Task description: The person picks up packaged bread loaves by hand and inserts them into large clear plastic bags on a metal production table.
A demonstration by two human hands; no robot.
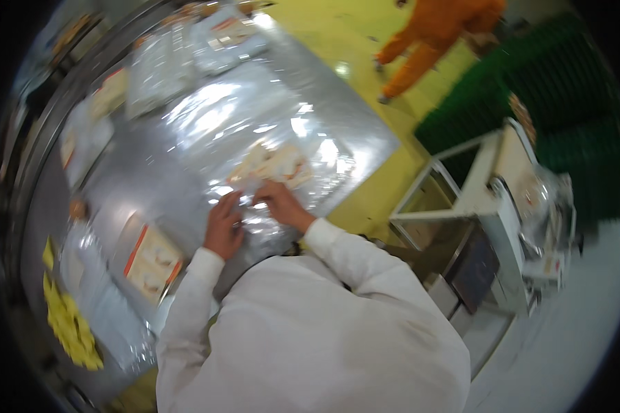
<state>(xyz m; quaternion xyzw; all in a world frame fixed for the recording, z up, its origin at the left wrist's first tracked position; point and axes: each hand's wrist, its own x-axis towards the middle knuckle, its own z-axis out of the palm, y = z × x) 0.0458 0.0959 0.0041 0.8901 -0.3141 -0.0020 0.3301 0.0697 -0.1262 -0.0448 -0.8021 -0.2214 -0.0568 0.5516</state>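
Large clear plastic bags point(212, 113) lie spread over a metal table point(129, 155). Printed cream packaging point(284, 165) lies at the near part of the plastic, just beyond my hands. My left hand point(226, 224) rests at the plastic's near edge with its fingers bent. My right hand point(281, 204) touches the plastic beside the printed packaging, its fingertips close together. Blur and glare hide whether either hand pinches the film. A stack of printed cream and red packets point(152, 258) lies to the left of my left forearm.
Folded plastic bags point(103, 294) and yellow strips point(70, 320) lie at the left. More bagged stacks point(160, 62) line the far side. At right stand a white-framed machine point(501, 206) and green crates point(553, 77). A person in orange clothing point(423, 46) is on the yellow floor beyond the table.
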